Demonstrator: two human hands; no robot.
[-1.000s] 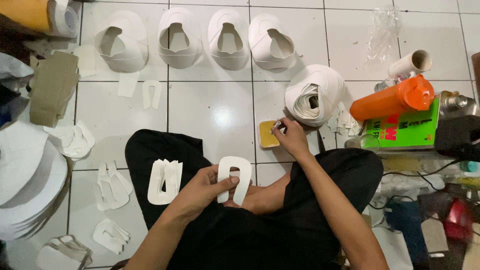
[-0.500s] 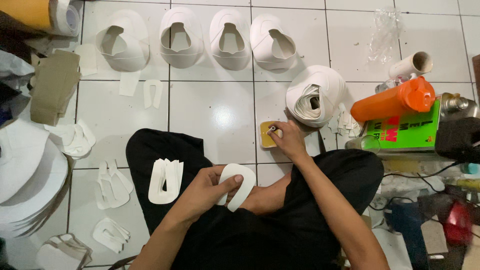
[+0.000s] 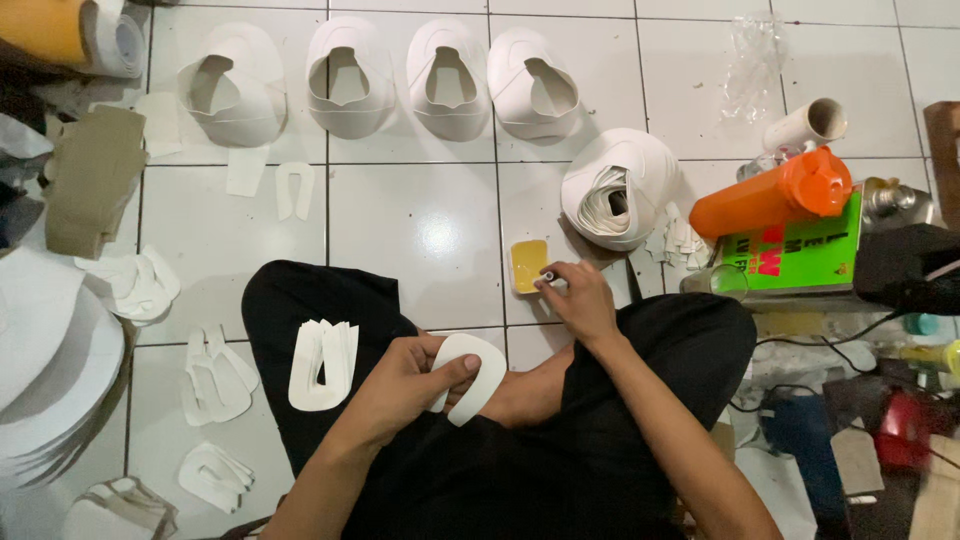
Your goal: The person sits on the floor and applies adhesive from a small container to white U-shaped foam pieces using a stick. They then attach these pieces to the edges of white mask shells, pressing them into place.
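Note:
My left hand grips a white U-shaped cut piece over my lap, thumb on top. My right hand holds a small brush by its handle, tip at a little yellow glue tray on the floor tiles. A stack of the same white U-shaped pieces rests on my left thigh. I sit cross-legged in black trousers.
Several white shoe uppers lie in a row at the far edge, another stacked bundle near the tray. An orange bottle lies on a green box at right. White cut parts and sheets lie at left; cables and clutter at right.
My right hand has lowered the brush from beside the bundle to the yellow tray. My left hand has turned the U-shaped piece from upright to tilted flat.

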